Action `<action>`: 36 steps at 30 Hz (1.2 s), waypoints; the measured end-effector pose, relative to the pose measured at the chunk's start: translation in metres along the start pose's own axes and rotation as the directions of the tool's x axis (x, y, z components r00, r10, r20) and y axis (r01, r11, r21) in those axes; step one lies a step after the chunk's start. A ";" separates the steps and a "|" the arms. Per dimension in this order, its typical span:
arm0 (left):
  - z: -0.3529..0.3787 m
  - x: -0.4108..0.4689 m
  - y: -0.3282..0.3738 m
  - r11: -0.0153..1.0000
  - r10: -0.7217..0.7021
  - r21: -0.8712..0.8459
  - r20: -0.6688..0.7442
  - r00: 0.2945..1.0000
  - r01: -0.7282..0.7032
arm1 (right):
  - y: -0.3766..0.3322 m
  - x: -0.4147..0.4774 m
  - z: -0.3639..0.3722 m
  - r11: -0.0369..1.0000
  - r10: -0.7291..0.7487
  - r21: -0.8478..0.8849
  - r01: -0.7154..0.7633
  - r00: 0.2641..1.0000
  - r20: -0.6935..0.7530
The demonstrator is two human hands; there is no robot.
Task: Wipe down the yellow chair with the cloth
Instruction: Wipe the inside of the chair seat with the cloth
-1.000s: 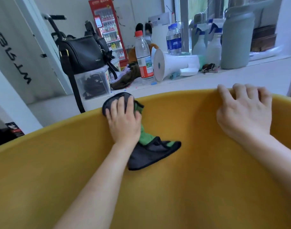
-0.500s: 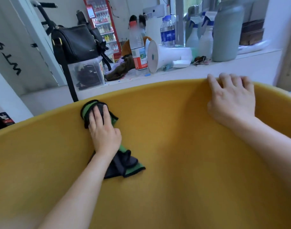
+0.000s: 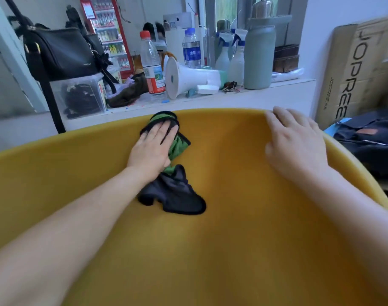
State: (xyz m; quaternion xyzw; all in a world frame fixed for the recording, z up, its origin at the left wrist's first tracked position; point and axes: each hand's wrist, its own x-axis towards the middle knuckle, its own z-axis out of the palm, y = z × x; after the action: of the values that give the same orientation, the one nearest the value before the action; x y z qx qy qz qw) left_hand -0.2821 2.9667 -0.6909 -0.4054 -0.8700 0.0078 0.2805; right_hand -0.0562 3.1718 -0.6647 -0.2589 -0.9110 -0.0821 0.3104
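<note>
Fingers of the left hand (image 3: 154, 149) lie flat and close together on the green-and-black cloth (image 3: 173, 191), pressing it against the inner face of the yellow chair (image 3: 232, 239) just below the top edge; the forearm runs down toward the lower left corner of the view. The cloth's upper fold shows past the fingertips at the rim, and its dark lower part hangs loose beneath the wrist. The right hand (image 3: 296, 146) rests palm-down with slightly spread fingers hooked over the chair's top edge near its right end. Compared with half a second ago, the left hand and cloth have moved rightward along the rim toward the middle, while the right hand keeps its grip on the edge.
</note>
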 end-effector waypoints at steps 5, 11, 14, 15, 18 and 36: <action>0.009 -0.006 0.153 0.889 0.093 -0.448 -0.027 0.995 -0.096 | -0.003 -0.015 -0.006 0.984 0.089 0.162 -0.080 0.995 -0.053; -0.018 -0.080 0.267 0.600 0.400 -0.684 -0.192 0.896 -0.415 | 0.000 -0.004 -0.028 0.986 0.093 0.131 -0.106 0.990 0.106; -0.027 -0.078 0.258 0.509 0.391 -0.760 -0.215 0.895 -0.404 | 0.008 -0.007 -0.032 0.975 0.063 0.202 -0.093 0.987 0.150; -0.027 -0.064 0.255 0.530 0.314 -0.777 -0.193 0.930 -0.340 | 0.010 -0.014 -0.033 0.976 0.062 0.198 -0.086 0.990 0.124; -0.031 -0.017 0.248 0.521 0.001 -0.852 -0.056 0.998 -0.048 | 0.023 -0.053 -0.034 0.966 0.208 0.177 -0.190 0.974 -0.088; -0.035 -0.125 0.283 0.368 0.434 -0.867 -0.159 0.887 -0.335 | 0.074 -0.098 -0.048 0.600 0.350 0.774 -0.200 0.936 -0.030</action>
State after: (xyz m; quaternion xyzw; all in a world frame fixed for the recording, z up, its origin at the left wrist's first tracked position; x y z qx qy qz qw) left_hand -0.0024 3.0605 -0.7901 -0.6805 -0.6414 -0.3539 -0.0193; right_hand 0.0734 3.1783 -0.6869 -0.2334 -0.7776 0.3339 0.4789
